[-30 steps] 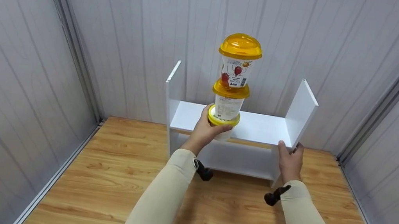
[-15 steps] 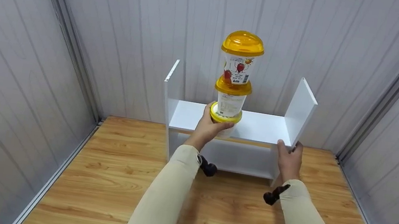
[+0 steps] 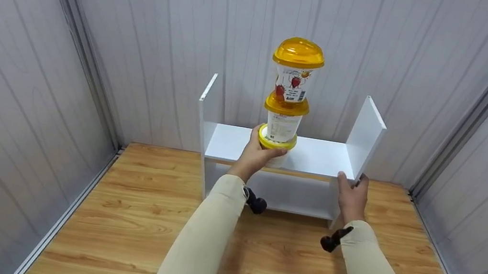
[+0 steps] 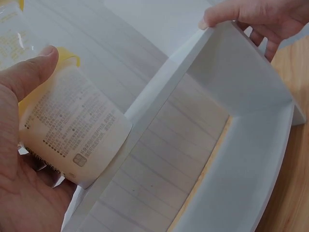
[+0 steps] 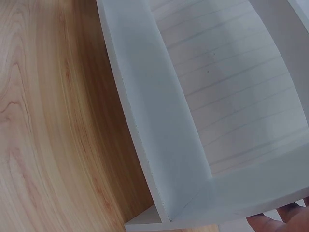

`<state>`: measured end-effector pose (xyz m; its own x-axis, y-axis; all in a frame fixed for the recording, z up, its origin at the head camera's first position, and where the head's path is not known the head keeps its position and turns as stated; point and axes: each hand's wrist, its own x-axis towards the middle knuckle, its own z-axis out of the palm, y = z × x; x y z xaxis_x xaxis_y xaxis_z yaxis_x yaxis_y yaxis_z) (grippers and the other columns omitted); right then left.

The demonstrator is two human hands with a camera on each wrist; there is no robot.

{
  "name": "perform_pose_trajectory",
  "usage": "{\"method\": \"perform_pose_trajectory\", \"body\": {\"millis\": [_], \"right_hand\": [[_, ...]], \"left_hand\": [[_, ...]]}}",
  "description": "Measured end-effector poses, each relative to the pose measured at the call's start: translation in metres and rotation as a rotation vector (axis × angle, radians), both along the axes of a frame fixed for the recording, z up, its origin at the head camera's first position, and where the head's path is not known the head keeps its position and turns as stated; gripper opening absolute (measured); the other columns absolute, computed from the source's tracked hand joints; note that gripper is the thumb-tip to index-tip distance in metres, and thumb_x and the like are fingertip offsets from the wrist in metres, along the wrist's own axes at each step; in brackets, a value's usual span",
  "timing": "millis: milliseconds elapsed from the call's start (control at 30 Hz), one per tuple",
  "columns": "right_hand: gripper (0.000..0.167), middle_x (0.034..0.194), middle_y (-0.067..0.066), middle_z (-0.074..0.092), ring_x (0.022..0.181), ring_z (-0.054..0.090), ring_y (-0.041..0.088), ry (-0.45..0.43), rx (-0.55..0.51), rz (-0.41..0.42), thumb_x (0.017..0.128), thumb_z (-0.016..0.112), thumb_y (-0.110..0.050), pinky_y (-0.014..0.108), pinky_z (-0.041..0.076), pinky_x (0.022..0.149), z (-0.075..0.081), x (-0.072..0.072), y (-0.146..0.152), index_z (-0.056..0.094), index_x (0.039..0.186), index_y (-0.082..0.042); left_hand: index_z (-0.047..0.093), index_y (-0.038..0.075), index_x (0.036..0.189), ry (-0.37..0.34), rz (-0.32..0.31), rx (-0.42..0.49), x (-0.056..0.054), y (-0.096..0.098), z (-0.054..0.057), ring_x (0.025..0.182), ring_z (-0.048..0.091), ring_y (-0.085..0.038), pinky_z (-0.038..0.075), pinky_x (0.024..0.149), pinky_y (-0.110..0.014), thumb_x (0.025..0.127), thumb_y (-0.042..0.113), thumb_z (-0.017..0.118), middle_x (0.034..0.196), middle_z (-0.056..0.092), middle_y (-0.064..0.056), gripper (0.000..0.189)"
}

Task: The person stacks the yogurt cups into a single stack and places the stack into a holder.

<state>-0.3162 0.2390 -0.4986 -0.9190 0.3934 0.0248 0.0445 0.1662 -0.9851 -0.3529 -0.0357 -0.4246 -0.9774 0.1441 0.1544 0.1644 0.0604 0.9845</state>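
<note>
My left hand [image 3: 254, 157] grips the bottom one of three stacked plastic snack cups, its thumb across the front. This bottom cup [image 4: 77, 125] has a yellow rim and small print, and its base overlaps the front edge of the white shelf unit [image 3: 318, 155]. On it stands a middle cup [image 3: 282, 127] with an orange lid. The top cup [image 3: 293, 82], with strawberry pictures and an orange domed lid, leans slightly right. My right hand [image 3: 352, 199] holds the unit's right end, thumb at the shelf's front edge and fingers around the outside of the side panel.
The shelf unit has two upright side panels [image 3: 366, 138] and a lower board [image 3: 293, 195]. It stands on a wood-grain surface [image 3: 138, 227] near a pale back wall [image 3: 165, 48]. More pale walls rise at left and right.
My left hand and the stacked cups have risen a little and shifted slightly right, mostly in the first half second. My right hand stays at the shelf unit's right end.
</note>
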Motion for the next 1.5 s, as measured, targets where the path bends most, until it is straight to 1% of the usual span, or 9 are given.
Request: {"method": "perform_pose_trajectory", "body": {"millis": [133,367,533,733,867,1100,1233,1333,1500], "right_hand": [[0.091,0.168,0.013,0.010,0.153,0.016,0.032,-0.009,0.005,-0.003,0.099,0.055,-0.054,0.050,0.022,0.122,-0.0014,0.0012,-0.0010,0.003,0.163,-0.018],[0.085,0.165,0.019,0.021,0.150,0.024,0.032,0.083,0.036,-0.020,0.099,0.057,-0.046,0.046,0.025,0.122,-0.0046,-0.0007,-0.0024,0.013,0.161,-0.010],[0.086,0.166,0.018,0.017,0.151,0.021,0.033,0.068,0.025,-0.018,0.099,0.057,-0.048,0.047,0.023,0.122,-0.0053,-0.0007,-0.0033,0.010,0.162,-0.012],[0.086,0.167,0.016,0.016,0.152,0.020,0.033,0.046,0.012,-0.011,0.099,0.056,-0.048,0.049,0.024,0.122,-0.0039,-0.0004,-0.0050,0.009,0.163,-0.015],[0.086,0.167,0.016,0.015,0.152,0.020,0.033,0.046,0.019,-0.017,0.099,0.056,-0.049,0.049,0.023,0.122,-0.0040,-0.0018,-0.0049,0.008,0.163,-0.015],[0.086,0.168,0.014,0.014,0.152,0.020,0.032,0.031,0.016,-0.034,0.099,0.056,-0.048,0.048,0.023,0.122,-0.0062,-0.0027,-0.0048,0.008,0.163,-0.016],[0.085,0.166,0.016,0.017,0.152,0.020,0.032,0.057,0.038,-0.031,0.099,0.058,-0.046,0.046,0.023,0.123,-0.0083,-0.0019,-0.0055,0.011,0.162,-0.012],[0.084,0.165,0.017,0.020,0.151,0.021,0.032,0.076,0.056,-0.031,0.099,0.058,-0.044,0.045,0.022,0.123,-0.0096,-0.0022,-0.0055,0.013,0.161,-0.010],[0.085,0.166,0.017,0.016,0.152,0.019,0.032,0.067,0.051,-0.025,0.100,0.057,-0.046,0.046,0.021,0.123,-0.0095,-0.0024,-0.0058,0.009,0.162,-0.012]], "left_hand": [[0.027,0.027,0.153,0.002,-0.008,0.007,0.0002,0.0006,-0.0023,0.132,0.048,-0.019,0.033,0.118,-0.043,0.082,0.021,0.087,0.141,0.052,0.000,0.093],[0.025,0.026,0.155,0.017,-0.011,0.015,-0.0044,0.0015,-0.0030,0.133,0.048,-0.018,0.033,0.118,-0.042,0.082,0.021,0.087,0.142,0.051,0.001,0.096],[0.023,0.026,0.157,0.009,-0.016,0.018,-0.0070,0.0013,-0.0047,0.133,0.047,-0.019,0.033,0.118,-0.042,0.082,0.022,0.087,0.142,0.051,0.001,0.098],[0.022,0.027,0.157,0.005,-0.018,0.019,-0.0065,0.0012,-0.0040,0.134,0.047,-0.019,0.033,0.118,-0.042,0.083,0.021,0.086,0.143,0.050,0.001,0.098],[0.022,0.027,0.156,0.002,-0.019,0.050,-0.0060,0.0020,-0.0044,0.134,0.047,-0.019,0.033,0.118,-0.042,0.082,0.019,0.086,0.143,0.049,0.000,0.098],[0.017,0.023,0.159,-0.016,-0.017,0.089,-0.0057,0.0032,-0.0078,0.136,0.044,-0.020,0.032,0.119,-0.041,0.081,0.018,0.087,0.146,0.046,-0.002,0.105],[0.020,0.022,0.157,-0.006,-0.016,0.081,-0.0059,0.0027,-0.0096,0.135,0.045,-0.020,0.033,0.118,-0.039,0.081,0.019,0.087,0.145,0.047,-0.002,0.101],[0.023,0.024,0.155,-0.005,-0.019,0.064,-0.0067,0.0034,-0.0093,0.134,0.046,-0.019,0.033,0.118,-0.040,0.081,0.021,0.087,0.143,0.049,-0.001,0.097],[0.025,0.026,0.155,-0.012,-0.026,0.065,-0.0084,0.0043,-0.0078,0.134,0.046,-0.018,0.032,0.119,-0.042,0.081,0.023,0.087,0.142,0.050,0.002,0.097]]}}
